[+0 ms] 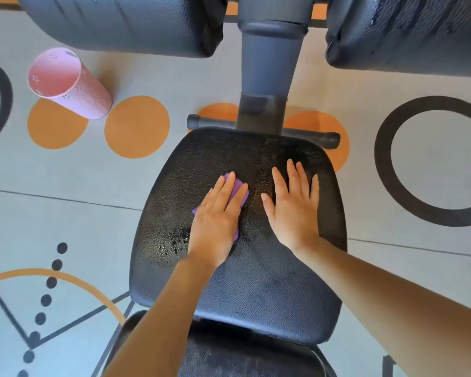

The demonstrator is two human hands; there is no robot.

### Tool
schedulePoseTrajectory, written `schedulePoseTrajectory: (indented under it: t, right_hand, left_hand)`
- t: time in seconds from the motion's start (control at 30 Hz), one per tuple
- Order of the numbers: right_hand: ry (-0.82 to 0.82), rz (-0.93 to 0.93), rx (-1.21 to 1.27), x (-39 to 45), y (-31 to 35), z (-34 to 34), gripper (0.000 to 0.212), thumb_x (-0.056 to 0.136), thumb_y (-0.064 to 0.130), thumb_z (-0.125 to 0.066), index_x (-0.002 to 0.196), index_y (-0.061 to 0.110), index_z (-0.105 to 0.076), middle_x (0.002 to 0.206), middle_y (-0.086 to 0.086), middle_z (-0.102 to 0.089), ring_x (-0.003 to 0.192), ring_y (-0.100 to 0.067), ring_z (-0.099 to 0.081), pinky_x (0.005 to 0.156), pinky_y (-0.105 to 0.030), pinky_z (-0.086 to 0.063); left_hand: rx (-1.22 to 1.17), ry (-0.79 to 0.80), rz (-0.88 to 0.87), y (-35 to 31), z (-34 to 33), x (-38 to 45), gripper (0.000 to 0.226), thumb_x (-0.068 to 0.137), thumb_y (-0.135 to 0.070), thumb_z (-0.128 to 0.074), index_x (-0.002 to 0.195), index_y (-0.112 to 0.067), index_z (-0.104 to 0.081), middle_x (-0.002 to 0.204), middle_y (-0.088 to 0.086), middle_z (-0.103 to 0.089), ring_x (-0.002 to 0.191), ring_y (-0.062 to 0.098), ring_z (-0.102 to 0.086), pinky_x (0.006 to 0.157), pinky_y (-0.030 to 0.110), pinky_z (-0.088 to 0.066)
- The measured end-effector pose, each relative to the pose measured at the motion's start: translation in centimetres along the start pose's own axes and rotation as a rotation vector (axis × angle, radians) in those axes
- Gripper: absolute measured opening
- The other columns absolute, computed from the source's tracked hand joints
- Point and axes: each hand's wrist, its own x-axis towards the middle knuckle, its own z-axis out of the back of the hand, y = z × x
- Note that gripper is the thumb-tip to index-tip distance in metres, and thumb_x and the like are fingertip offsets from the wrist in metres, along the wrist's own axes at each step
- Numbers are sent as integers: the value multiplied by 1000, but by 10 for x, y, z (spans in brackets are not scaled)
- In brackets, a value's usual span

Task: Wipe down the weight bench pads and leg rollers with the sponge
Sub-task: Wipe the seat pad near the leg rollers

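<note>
The black seat pad (261,284) of the weight bench fills the middle of the view, wet and shiny in its far half. My left hand (218,216) lies flat with straight fingers on a purple sponge (242,190), pressing it onto the pad. Only the sponge's edges show around the hand. My right hand (294,202) rests flat on the wet pad just to the right, fingers straight. Two black leg rollers, left roller (120,23) and right roller (408,31), hang at the top on either side of the grey post (269,77). Another pad's end (250,357) shows at the bottom.
A pink cylindrical cup (68,83) stands on the floor at the upper left. The floor is a pale mat with orange discs and black rings. A black crossbar (310,133) with rubber end caps lies beyond the seat pad.
</note>
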Motion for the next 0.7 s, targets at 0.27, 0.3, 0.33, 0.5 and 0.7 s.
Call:
schedulePoseTrajectory:
  t: [0.27,0.3,0.33,0.5,0.7]
  right_hand:
    - [-16,-56,78,-59,19,6,52,95,36,-33,140,14,-47,152,-16,-35,142,-32,-29,115,-51,-19]
    - [-21,-61,79,-59,21,5,51,95,34,-34,140,13,-46,151,-16,-36,142,-31,-29,116,-50,-18]
    - [-27,-64,78,-60,22,4,50,95,32,-34,140,13,-46,151,-15,-37,142,-31,-29,117,-49,-17]
    - [-33,-58,72,-65,30,-3,48,96,30,-35,139,11,-49,150,-14,-39,142,-30,-30,117,-47,-17]
    - [21,-52,14,-70,32,-4,54,98,37,-31,144,10,-41,155,-15,-31,145,-31,-22,118,-49,-18]
  left_hand:
    - [8,9,68,-10,-1,-58,82,72,2,-69,145,-16,-36,157,11,-24,145,29,-19,115,42,-27]
    - [10,2,80,-11,-1,-48,80,73,1,-69,144,-15,-38,156,12,-25,144,31,-20,114,42,-25]
    - [16,-1,93,-12,-1,-37,79,73,0,-69,144,-14,-39,156,13,-25,144,31,-21,113,41,-23]
    - [13,12,115,-6,-1,-2,76,81,-3,-63,148,-17,-31,158,12,-18,146,29,-14,117,40,-18]
    - [33,-40,72,-8,-7,-61,73,77,-1,-65,144,-14,-38,156,13,-25,144,30,-21,113,41,-26]
